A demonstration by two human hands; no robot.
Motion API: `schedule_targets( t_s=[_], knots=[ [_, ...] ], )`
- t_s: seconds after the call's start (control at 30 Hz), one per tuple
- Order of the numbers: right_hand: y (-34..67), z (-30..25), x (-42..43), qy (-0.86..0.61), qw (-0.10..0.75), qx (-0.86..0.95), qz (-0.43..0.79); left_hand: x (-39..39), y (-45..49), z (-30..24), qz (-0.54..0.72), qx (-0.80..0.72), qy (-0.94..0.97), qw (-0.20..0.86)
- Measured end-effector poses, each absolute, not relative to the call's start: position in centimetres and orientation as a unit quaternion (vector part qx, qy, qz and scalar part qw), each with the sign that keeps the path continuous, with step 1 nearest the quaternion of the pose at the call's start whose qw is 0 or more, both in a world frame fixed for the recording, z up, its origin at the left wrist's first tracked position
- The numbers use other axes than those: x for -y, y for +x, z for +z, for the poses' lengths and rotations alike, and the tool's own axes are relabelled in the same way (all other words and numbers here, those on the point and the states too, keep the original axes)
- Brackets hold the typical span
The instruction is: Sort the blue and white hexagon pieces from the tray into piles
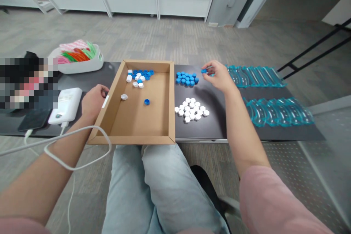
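Blue and hard-looking, like plastic, a small blue piece [204, 71] is pinched between the thumb and the fingertips of my right hand [216, 75], which are closed on it, above the smooth dark table [211, 128]. A little more blue shows between my fingers, and I cannot tell if it is a second piece. Just left of this hand lies a tight group of blue pieces [187, 79], short and many-sided. Nearer to me are the white pieces [192, 109], with flat hexagonal tops.

My left hand [94, 101] is half curled beside the outer wall of the brown cardboard tray [172, 117]; I see nothing in it, but its inner side is hidden, so I cannot tell if it grips the wall. In the tray, blue and white pieces [140, 75] lie mixed in the far left corner; one white piece [124, 97] and one hollow blue piece [147, 101] lie apart on the matt bottom.

On my right, glossy, transparent teal plastic pieces, all curved, stand in a far row [255, 76] and a near row [278, 112].
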State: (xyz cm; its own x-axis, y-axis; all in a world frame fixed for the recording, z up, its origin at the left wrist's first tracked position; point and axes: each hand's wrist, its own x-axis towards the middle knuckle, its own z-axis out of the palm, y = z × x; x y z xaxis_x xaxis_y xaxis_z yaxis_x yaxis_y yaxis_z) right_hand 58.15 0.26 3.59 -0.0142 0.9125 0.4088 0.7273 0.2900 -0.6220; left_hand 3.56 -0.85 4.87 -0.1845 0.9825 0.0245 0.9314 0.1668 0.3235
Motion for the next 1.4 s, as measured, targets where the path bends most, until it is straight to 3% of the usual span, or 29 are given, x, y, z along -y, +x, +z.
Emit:
schedule_targets(
  t_s=[0.33,0.53,0.67,1.1,1.4],
  knots=[
    [58.6,2.5,-0.8,-0.596,0.357,0.711,0.111,0.5,3.3,4.8,0.090,-0.768,0.629,0.077],
    [58.1,1.9,-1.5,-0.641,0.285,0.709,0.067,0.4,3.1,4.6,0.088,-0.761,0.639,0.065],
    [57.8,1.7,-1.6,-0.648,0.255,0.709,0.108,0.2,3.1,4.6,0.058,-0.765,0.638,0.058],
    [57.0,1.3,-1.3,-0.608,0.306,0.707,0.191,0.3,3.0,4.2,0.087,-0.763,0.637,0.073],
    [54.5,3.2,-0.4,-0.575,0.373,0.722,0.094,0.7,3.0,4.3,0.117,-0.744,0.650,0.099]
  ],
)
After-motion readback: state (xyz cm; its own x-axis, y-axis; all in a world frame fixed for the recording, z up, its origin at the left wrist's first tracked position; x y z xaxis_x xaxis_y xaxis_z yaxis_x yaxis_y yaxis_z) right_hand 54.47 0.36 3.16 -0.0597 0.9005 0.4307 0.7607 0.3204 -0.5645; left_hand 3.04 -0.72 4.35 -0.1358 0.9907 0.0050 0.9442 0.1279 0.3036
